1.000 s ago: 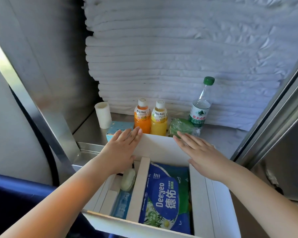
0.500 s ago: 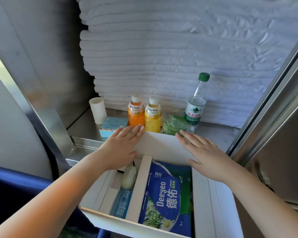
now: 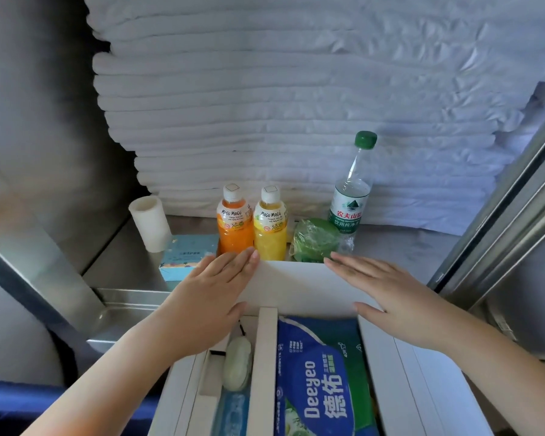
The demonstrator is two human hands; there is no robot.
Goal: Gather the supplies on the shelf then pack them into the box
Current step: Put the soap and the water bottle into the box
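Head view, near to far. Closest to us is the white box (image 3: pixel 428 382), mouth up, its long side flaps splayed outward. We judge it is pulled in tight to the shelf (image 3: pixel 406 250) so each item travels a short way.

Inside, a blue-green Deeyeo pack (image 3: pixel 315 379) lies flat on the right and takes most of the floor. A white strip (image 3: pixel 263 357) runs front to back beside it. Left of the strip sits a pale oval item (image 3: pixel 237 363), with something bluish beneath that we cannot identify. Flat goods at the bottom leave height for bottles, we reckon.

Next, both hands lie on the far flap (image 3: pixel 296 284). The left hand (image 3: pixel 208 297) and right hand (image 3: pixel 390 294) are palm down with fingers straight and together, gripping nothing. We read this as pressing the flap back toward the shelf, to clear the opening and steady the box.

Just beyond the flap, supplies not yet packed stand on the shelf:
- light blue tissue box (image 3: pixel 186 256), lying flat, left
- white cup (image 3: pixel 148 223), upright behind it
- orange bottle (image 3: pixel 233 225) and yellow bottle (image 3: pixel 270 228), upright, touching side by side
- green wrapped bundle (image 3: pixel 315 240), just beside the yellow one
- water bottle (image 3: pixel 348 199), upright behind the bundle

Farthest back, a tall stack of folded white linen (image 3: pixel 296 105) fills the rear.

Packing looks part done. The bottles are nearest the fingertips and seem the likely next pick.
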